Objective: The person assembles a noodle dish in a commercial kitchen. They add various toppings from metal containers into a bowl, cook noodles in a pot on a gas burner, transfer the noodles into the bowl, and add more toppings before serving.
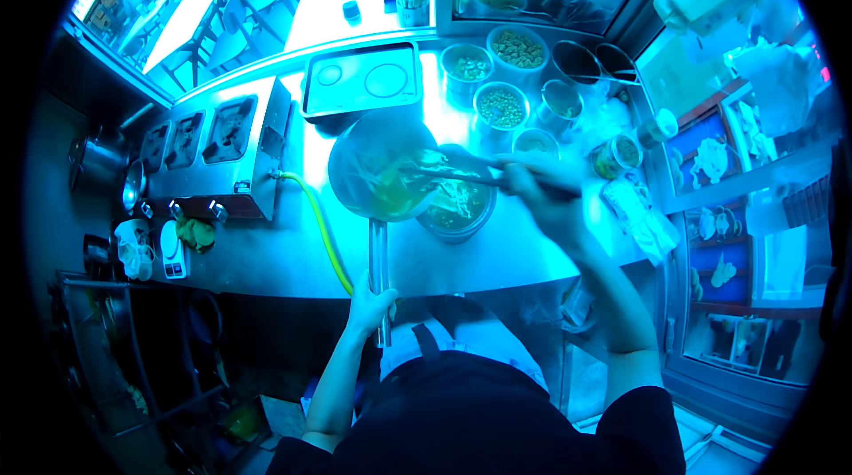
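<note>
My left hand [370, 305] grips the metal handle of a saucepan [383, 165], which is held above the steel counter. Broth and noodles or similar strands show inside the pan. My right hand [532, 185], somewhat blurred, holds a pair of long chopsticks [476, 172]. Their tips are over the pan's right rim, among pale strands. Below and to the right of the pan stands a bowl [459, 225] with strands and liquid in it, its left side partly hidden by the pan.
A multi-burner gas stove [263, 169] stands left, its yellow hose [319, 215] crossing the counter. Behind the pan lies a rectangular tray [359, 79]. Several ingredient tubs [501, 106] stand back right, beside a jar [626, 152] and a plastic bag [639, 215]. A kitchen scale [173, 252] sits front left.
</note>
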Tool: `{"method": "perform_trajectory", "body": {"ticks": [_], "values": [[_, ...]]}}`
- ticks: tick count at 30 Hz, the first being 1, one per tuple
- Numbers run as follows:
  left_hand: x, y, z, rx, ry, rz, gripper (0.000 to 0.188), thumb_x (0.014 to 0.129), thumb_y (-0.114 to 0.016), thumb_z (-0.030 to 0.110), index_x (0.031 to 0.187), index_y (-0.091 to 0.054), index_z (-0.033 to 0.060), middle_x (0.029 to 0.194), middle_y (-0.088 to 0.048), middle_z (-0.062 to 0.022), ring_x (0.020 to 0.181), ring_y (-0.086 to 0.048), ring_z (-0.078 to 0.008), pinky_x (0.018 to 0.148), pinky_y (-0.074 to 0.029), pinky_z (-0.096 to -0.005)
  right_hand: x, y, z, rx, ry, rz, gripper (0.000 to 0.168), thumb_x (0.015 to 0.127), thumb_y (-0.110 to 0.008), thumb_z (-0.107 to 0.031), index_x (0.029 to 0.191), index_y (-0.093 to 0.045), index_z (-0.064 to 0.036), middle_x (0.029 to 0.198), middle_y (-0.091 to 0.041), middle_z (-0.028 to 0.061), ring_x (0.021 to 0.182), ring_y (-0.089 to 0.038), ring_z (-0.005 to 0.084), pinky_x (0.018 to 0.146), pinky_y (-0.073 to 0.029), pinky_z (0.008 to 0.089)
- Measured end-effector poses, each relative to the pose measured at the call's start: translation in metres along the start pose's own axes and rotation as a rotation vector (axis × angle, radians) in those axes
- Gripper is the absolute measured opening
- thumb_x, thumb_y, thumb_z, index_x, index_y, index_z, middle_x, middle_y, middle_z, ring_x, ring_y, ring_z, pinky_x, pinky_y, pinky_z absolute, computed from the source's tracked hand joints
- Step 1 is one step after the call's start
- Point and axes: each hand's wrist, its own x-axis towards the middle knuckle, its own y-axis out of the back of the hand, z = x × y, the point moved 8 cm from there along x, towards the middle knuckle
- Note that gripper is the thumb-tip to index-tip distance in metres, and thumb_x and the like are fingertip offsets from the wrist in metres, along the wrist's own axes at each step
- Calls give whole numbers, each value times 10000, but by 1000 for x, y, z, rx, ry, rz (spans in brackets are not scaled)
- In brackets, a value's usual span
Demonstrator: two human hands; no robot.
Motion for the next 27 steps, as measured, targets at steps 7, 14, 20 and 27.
{"method": "perform_trajectory", "body": {"ticks": [7, 14, 20, 27], "values": [[-2, -17, 1, -244, 60, -206, 282, 690, -545, -2, 925, -391, 17, 551, -458, -61, 366, -462, -134, 333, -385, -252, 3, -81, 21, -11, 126, -120, 149, 752, -581, -53, 891, -623, -21, 822, -625, 116, 727, -605, 196, 644, -466, 285], [-8, -14, 5, -236, 67, -252, 268, 697, -548, -5, 913, -389, 20, 545, -453, -55, 374, -466, -142, 353, -396, -260, 11, -62, 10, -50, 96, -36, 129, 799, -549, -38, 899, -610, 15, 816, -614, 104, 751, -607, 139, 648, -490, 226], [-12, -22, 7, -349, 104, -373, 220, 708, -568, 26, 858, -407, 15, 546, -461, -61, 377, -468, -138, 362, -402, -257, 9, -55, 16, 168, -47, 252, 100, 791, -549, -61, 805, -605, 21, 706, -597, 92, 646, -567, 126, 554, -437, 230], [-15, -33, 6, -393, 93, -498, 212, 702, -579, 55, 816, -402, 31, 555, -454, -59, 380, -467, -128, 367, -409, -246, 5, -59, 17, 38, -167, 59, 145, 835, -520, -96, 857, -602, 21, 809, -612, 81, 711, -602, 124, 617, -476, 221]]}}
